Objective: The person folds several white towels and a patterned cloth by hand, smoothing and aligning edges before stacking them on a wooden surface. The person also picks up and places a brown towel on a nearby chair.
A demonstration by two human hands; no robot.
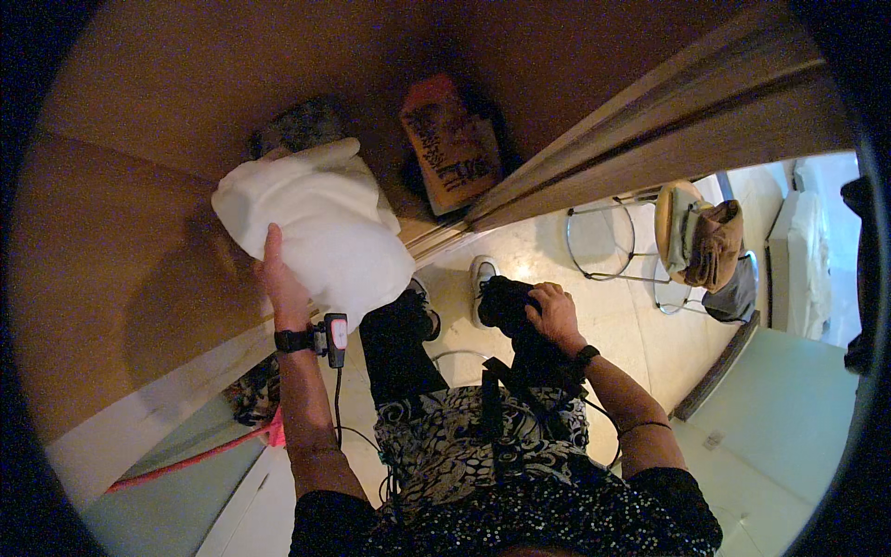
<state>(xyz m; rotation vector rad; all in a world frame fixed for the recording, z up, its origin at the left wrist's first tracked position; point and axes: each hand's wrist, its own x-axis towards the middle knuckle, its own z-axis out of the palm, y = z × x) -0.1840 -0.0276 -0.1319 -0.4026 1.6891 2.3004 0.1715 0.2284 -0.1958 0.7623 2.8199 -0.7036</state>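
My left hand [282,275] grips the edge of a folded white cloth [320,223]. The thumb lies on top, while the other fingers are hidden under the cloth. Part of the bundle is inside a wooden cabinet [104,244], and its near end hangs over the cabinet's edge above my leg. Behind the cloth sits a dark, patterned fabric item [299,125], partly covered. To its right, an orange-brown package bearing writing [452,153] rests in the cabinet. My right hand [555,312] is on my black-trousered knee, with no separate object visible in it.
A wooden sliding-door edge [626,125] with tracks slants along the right. Beyond it, folded clothes [706,244] lie on a stool with metal legs [600,275]. A red cord [188,459] runs at lower left, near a patterned dark item [254,390].
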